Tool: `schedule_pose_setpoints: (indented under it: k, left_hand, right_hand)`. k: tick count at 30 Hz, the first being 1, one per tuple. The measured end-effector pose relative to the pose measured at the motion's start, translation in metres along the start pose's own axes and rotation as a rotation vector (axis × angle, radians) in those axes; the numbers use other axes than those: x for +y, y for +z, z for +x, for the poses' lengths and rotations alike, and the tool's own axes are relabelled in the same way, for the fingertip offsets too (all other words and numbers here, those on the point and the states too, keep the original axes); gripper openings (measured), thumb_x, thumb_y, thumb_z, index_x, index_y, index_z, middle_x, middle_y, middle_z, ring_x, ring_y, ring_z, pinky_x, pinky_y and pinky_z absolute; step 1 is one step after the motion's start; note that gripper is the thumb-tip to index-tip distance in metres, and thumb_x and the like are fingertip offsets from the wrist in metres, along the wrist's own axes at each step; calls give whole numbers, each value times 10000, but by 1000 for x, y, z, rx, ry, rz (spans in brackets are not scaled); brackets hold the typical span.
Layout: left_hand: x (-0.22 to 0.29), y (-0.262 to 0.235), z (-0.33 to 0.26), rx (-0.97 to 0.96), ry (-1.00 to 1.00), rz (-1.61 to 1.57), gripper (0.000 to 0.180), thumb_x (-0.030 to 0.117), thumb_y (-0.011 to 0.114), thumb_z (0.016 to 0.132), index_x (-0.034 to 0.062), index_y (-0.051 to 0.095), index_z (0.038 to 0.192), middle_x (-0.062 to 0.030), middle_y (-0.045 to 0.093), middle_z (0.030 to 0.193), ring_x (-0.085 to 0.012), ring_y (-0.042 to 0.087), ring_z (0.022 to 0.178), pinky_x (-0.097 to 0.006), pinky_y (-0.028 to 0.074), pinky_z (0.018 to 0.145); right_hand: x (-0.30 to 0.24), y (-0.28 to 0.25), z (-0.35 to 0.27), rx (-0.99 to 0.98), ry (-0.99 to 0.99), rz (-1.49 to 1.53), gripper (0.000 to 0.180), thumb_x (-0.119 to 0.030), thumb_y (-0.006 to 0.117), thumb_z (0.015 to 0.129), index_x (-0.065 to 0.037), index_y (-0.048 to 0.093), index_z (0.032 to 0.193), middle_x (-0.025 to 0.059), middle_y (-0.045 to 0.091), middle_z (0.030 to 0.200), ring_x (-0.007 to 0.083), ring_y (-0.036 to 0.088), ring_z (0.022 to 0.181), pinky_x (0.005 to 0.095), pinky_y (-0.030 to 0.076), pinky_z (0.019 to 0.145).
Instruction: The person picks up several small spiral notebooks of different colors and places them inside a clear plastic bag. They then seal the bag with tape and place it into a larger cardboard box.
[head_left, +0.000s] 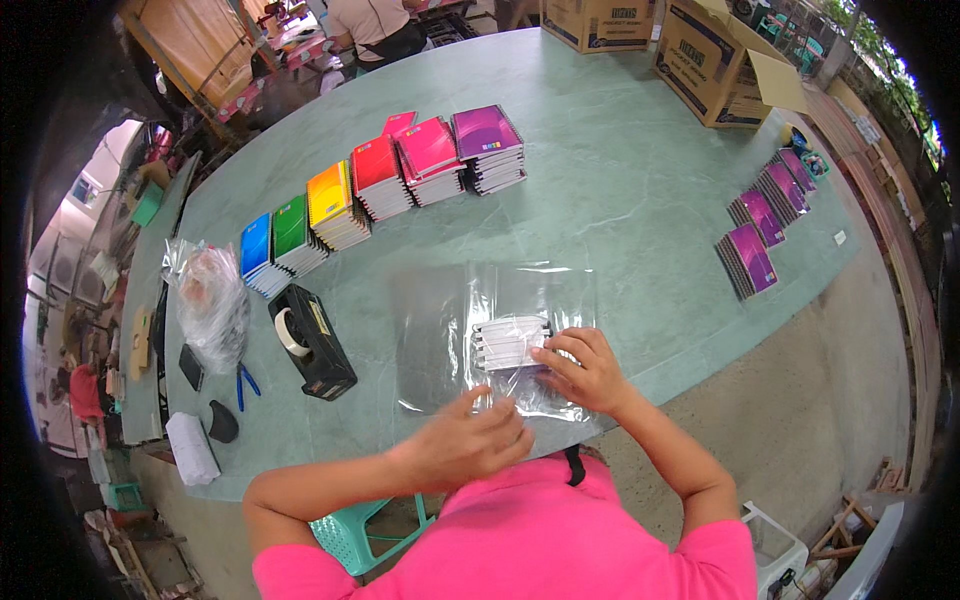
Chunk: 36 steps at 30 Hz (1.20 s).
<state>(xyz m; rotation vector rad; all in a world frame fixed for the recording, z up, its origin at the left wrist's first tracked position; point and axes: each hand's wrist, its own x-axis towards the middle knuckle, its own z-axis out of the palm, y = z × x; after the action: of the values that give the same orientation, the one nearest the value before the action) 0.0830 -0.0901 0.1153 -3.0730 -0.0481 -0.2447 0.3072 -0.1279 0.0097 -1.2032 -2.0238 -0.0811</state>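
A clear plastic bag (430,350) lies flat in front of me. Inside or under its film sits a stack of spiral notebooks (510,343), their white page edges facing up. My right hand (585,372) curls around the right end of that stack, thumb on the film and fingers bent over it. Below the stack, by the bag's near edge, my left hand (468,440) hovers palm down, fingers loosely apart and slightly blurred, with nothing seen in it. To the left stands a black tape dispenser (318,345) with a roll of tape.
Notebook stacks run across the table: blue (256,245), green (290,225), yellow (328,195), red (376,162), pink (428,147), purple (487,132). Wrapped purple notebooks (748,258) lie right, cardboard boxes (710,65) behind. Left are plastic bags (210,310) and blue-handled cutters (246,384).
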Motion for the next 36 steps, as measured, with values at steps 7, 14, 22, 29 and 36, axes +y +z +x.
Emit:
schedule_pose_setpoints:
  k: [7,14,22,29,36]
  left_hand:
    - [-71,12,33,-114,-440,-116,364,244,650,733,74,584,1048,-99,597,903,-248,565,817,-399,411,793]
    - [-82,-22,33,279,-472,-283,359,289,655,759,57,591,1025,-104,593,778,-243,575,695,-375,449,686]
    - [-85,-18,22,174,-467,-186,330,122,570,729,34,573,1047,-76,561,762,-245,557,741,-378,449,684]
    - [-19,-2,14,-677,248,-146,280,183,582,739,62,590,991,-100,559,1030,-235,529,1008,-431,360,960]
    - [-83,-1,24,-43,-2,36,99,195,574,734,127,646,732,-22,511,1167,-235,393,1203,-488,214,1073]
  right_hand:
    - [3,3,1,-29,-48,45,457,-140,713,623,-119,587,1062,32,543,984,231,511,941,362,423,771]
    - [9,5,-5,58,-47,77,462,-163,747,568,-114,578,995,37,537,1024,243,508,947,376,414,770]
    - [17,7,-9,44,-76,69,466,-185,710,586,-91,576,1023,39,551,1066,245,515,986,388,412,796]
    - [9,-6,19,-263,-151,68,535,-156,648,649,-52,540,1163,68,517,1230,222,488,1149,381,359,976]
    - [4,-2,10,-247,-81,101,499,-77,570,703,-26,520,1196,100,512,1240,250,471,1178,400,347,1009]
